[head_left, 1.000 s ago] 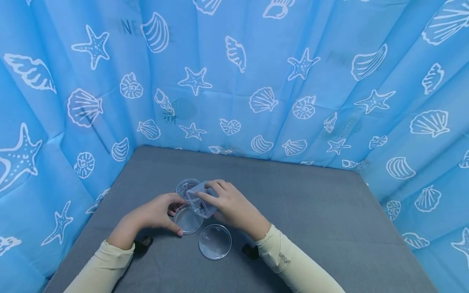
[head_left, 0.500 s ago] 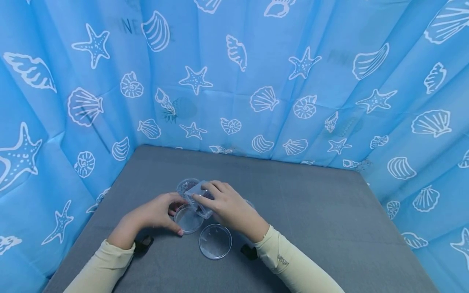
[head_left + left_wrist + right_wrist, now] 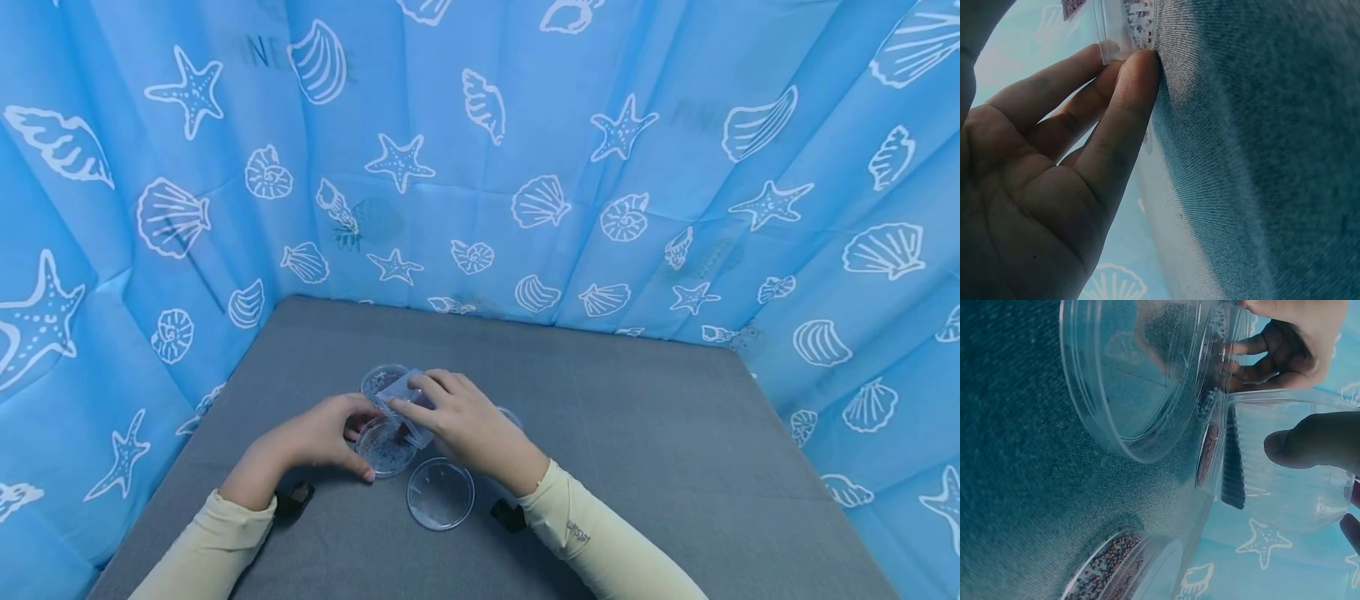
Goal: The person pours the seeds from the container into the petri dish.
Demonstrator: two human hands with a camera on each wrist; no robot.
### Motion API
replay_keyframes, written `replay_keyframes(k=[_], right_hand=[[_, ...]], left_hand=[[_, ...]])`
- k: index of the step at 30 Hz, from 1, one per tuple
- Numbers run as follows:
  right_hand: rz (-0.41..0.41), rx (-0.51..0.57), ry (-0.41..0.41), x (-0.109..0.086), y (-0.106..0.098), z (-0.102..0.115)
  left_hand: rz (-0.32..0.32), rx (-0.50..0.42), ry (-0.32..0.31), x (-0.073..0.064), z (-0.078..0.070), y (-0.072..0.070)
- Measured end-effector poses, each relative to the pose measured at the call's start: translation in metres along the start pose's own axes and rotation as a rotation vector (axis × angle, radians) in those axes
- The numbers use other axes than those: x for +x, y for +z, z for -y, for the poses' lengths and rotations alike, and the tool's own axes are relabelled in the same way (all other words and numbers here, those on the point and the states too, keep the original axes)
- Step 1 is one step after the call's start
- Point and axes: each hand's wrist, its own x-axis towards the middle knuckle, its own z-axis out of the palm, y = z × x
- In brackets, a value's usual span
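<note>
My left hand curls its thumb and fingers round the rim of a small clear round dish on the grey table. Dark tiny beads lie scattered in that dish. My right hand grips a clear square container, tipped steeply over the dish. In the right wrist view the square container shows a dark line of beads at its lip, beside the round dish. The left fingers press against the dish's edge.
A second round dish holding beads stands just behind. An empty clear dish lies in front, near my right wrist. Another clear dish peeks out behind the right hand. Blue shell-print curtains wall the table on three sides.
The right hand tipped the square container lower and leftward. Dark beads now lie in the dish under it, which looked empty before. The left hand stayed put.
</note>
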Motion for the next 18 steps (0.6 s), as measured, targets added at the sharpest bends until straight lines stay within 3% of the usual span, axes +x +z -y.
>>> replay_keyframes(k=[18], right_hand=[[0.035,-0.018,0.002,0.0017,-0.0017,0.0030]], left_hand=[[0.004,-0.023,-0.029,-0.0004,-0.0009,-0.0009]])
